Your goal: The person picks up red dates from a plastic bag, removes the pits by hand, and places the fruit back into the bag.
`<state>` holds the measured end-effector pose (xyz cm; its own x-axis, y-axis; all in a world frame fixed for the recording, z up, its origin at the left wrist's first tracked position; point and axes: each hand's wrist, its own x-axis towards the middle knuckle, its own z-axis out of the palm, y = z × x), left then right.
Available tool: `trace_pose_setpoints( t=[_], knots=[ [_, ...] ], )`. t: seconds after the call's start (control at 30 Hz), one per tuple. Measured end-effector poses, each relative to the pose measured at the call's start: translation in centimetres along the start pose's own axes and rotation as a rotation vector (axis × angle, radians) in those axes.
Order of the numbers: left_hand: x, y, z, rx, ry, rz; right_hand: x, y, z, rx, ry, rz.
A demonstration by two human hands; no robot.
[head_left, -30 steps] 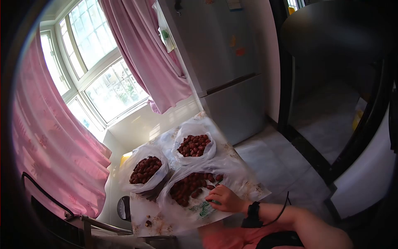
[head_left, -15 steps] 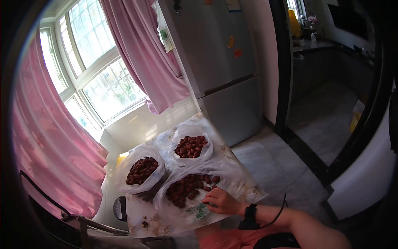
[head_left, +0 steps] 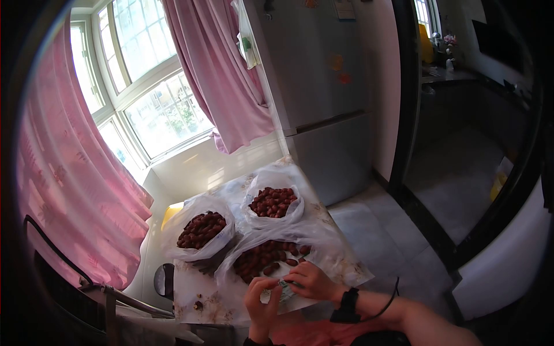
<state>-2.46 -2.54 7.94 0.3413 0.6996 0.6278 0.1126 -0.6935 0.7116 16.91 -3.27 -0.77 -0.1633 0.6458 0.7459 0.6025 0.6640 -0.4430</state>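
My left hand (head_left: pixel 262 303) and my right hand (head_left: pixel 313 281) meet at the near side of the table, fingertips almost touching. Both are closed in a pinch; whatever lies between the fingers is too small to make out. Just beyond them, dark red dates (head_left: pixel 259 256) lie spread in an opened clear plastic bag (head_left: pixel 226 278), a few of them loose near my right hand. Behind stand two white plastic bags full of red dates, the left bag (head_left: pixel 226 232) and the right bag (head_left: pixel 298 209). A dark band with a cable circles my right wrist.
The table (head_left: pixel 190 294) has a patterned cover, with small dark scraps (head_left: pixel 198 305) at its near left. A dark round object (head_left: pixel 164 281) sits by its left edge. Past the table are a grey fridge (head_left: pixel 332 155), pink curtains (head_left: pixel 86 173) and a window.
My left hand has come into view from below and joined my right hand, which stays near the loose dates. The camera view has shifted slightly.
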Motion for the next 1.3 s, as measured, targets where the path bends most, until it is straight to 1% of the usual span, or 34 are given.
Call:
trace_pose_setpoints(
  t=[0.07, 0.13, 0.2, 0.23, 0.27, 0.33, 0.37, 0.4, 0.47, 0.5, 0.57, 0.67, 0.73, 0.77, 0.83, 0.87, 0.9, 0.97, 1.03, 1.07, 1.1, 1.17, 1.2, 1.23, 1.3],
  knots=[
    [-0.5, -2.9, 0.9, 0.128, 0.101, -0.168, 0.1, 0.0, -0.1, 0.0, -0.001, -0.004],
    [-1.3, -4.6, 1.5, 0.172, 0.136, -0.168, 0.3, -0.1, -0.3, 0.0, -0.012, -0.01],
    [-2.1, -5.6, 1.7, 0.217, 0.173, -0.183, 0.4, -0.7, -0.6, -0.013, 0.041, 0.039],
    [-2.6, -6.0, 1.8, 0.25, 0.127, -0.194, 0.5, -0.9, -0.9, -0.003, 0.012, 0.034],
    [-2.9, -6.3, 1.9, 0.281, 0.08, -0.204, 0.7, -0.9, -1.2, 0.002, 0.038, 0.012],
    [-3.4, -7.1, 2.0, 0.279, 0.105, -0.229, 2.1, -1.3, -2.3, 0.008, 0.11, -0.033],
    [-3.6, -7.2, 2.2, 0.276, 0.111, -0.238, 3.3, -1.5, -3.3, 0.019, 0.076, -0.038],
    [-3.5, -7.1, 2.2, 0.271, 0.134, -0.267, 4.6, -1.7, -4.4, 0.003, 0.13, -0.028],
    [-3.0, -6.8, 2.2, 0.334, 0.12, -0.179, 7.3, -1.4, -6.0, -0.053, 0.222, 0.0],
    [-3.2, -6.9, 2.2, 0.334, 0.132, -0.197, 8.8, -0.9, -6.6, -0.093, 0.265, 0.011],
    [-3.2, -7.5, 2.2, 0.386, 0.059, -0.146, 11.4, 1.6, -7.3, -0.135, 0.269, 0.02],
    [-3.2, -8.0, 1.9, 0.386, 0.058, -0.152, 14.9, 6.2, -6.8, -0.144, 0.25, 0.037],
    [-3.2, -7.7, 2.0, 0.387, 0.042, -0.157, 16.3, 8.6, -6.1, -0.258, 0.169, 0.013],
    [-3.2, -7.8, 2.0, 0.36, 0.04, -0.157, 16.3, 8.5, -5.9, -0.252, 0.167, 0.013],
    [-3.2, -8.1, 1.6, 0.341, 0.045, -0.158, 16.3, 8.4, -5.1, -0.025, 0.165, 0.223],
    [-3.2, -8.2, 1.7, 0.317, 0.058, -0.151, 15.6, 8.1, -5.1, -0.11, 0.164, 0.124],
    [-3.4, -8.2, 1.9, 0.288, 0.071, -0.149, 14.9, 6.6, -5.2, -0.115, 0.168, 0.038],
    [-3.2, -8.0, 1.9, 0.303, 0.072, -0.155, 12.1, 4.3, -5.4, -0.179, 0.093, -0.076],
    [-3.2, -7.8, 2.0, 0.318, 0.068, -0.178, 9.0, 2.9, -5.3, -0.112, -0.066, -0.133],
    [-3.2, -8.0, 2.0, 0.328, 0.059, -0.158, 7.5, 2.7, -5.1, -0.095, -0.129, -0.187],
    [-3.1, -8.0, 1.9, 0.341, 0.049, -0.137, 6.4, 2.7, -4.8, -0.081, -0.144, -0.179],
    [-3.1, -7.6, 1.8, 0.352, 0.053, -0.156, 4.3, 2.9, -4.2, -0.069, -0.175, -0.132],
    [-3.1, -7.6, 1.8, 0.35, 0.06, -0.149, 3.5, 3.2, -3.8, -0.056, -0.14, -0.063],
    [-3.0, -7.5, 1.8, 0.346, 0.068, -0.136, 2.9, 3.4, -3.5, -0.049, -0.14, -0.061],
    [-2.9, -7.6, 1.9, 0.332, 0.071, -0.135, 2.4, 3.6, -3.3, -0.031, -0.08, 0.07]
  ],
)
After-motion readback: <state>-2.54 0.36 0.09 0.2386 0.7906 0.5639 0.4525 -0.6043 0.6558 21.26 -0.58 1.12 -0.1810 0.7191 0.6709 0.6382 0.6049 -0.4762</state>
